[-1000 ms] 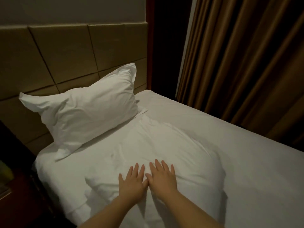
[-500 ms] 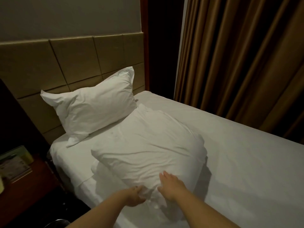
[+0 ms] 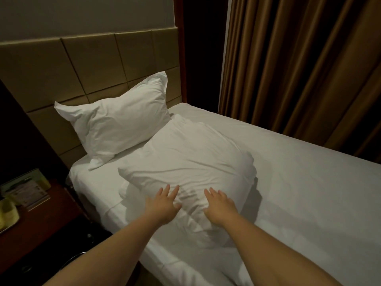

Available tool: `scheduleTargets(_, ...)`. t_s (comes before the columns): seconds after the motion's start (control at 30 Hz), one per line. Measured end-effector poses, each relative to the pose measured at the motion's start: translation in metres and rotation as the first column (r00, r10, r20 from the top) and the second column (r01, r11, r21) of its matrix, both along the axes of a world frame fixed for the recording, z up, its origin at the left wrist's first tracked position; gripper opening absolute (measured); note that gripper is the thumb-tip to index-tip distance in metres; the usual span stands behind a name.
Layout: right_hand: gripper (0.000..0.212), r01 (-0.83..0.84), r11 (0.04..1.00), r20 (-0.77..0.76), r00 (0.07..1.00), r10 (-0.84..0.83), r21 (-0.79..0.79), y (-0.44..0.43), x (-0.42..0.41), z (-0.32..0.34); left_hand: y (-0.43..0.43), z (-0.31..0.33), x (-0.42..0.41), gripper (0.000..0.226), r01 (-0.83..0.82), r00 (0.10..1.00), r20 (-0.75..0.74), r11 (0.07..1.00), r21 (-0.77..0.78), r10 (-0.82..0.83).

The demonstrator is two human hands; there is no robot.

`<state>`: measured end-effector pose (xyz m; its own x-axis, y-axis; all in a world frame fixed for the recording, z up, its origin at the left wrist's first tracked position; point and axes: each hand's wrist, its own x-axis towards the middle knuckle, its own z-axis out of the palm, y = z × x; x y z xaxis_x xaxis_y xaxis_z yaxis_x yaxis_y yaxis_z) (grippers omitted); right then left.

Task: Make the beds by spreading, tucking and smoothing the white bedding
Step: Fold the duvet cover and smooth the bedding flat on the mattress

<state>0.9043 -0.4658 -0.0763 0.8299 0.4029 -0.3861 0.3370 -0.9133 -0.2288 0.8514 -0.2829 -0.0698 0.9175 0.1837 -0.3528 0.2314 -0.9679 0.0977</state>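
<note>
Left hand point(image 3: 162, 205) and right hand point(image 3: 219, 207) lie flat, fingers straight and spread, a short way apart. Both press on the near end of the pillow point(image 3: 185, 162). The pillow lies flat on the bed point(image 3: 309, 193). A second pillow point(image 3: 121, 129) leans against the headboard point(image 3: 82, 65). A curtain point(image 3: 299, 58) hangs along the far side.

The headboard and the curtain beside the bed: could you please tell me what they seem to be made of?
The headboard looks like padded panels covered in tan leatherette or similar, smooth and matte: recessed seams divide it into rectangles. The curtain looks like brown woven cloth with a faint sheen, hanging in deep soft folds.
</note>
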Motion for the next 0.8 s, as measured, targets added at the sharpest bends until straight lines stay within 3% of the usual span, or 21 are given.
scheduleTargets(0.4,0.063,-0.058,0.998,0.107,0.993,0.055,0.02,0.061,0.022,0.047,0.066,0.041,-0.002,0.064,-0.108,0.991,0.093,0.992,0.066,0.101)
scheduleTargets(0.8,0.066,-0.296,0.955,0.391,0.882,0.263,0.024,0.269,0.147,0.139,0.23,0.083,0.122,0.068,-0.255,0.93,0.274,0.967,-0.005,0.246)
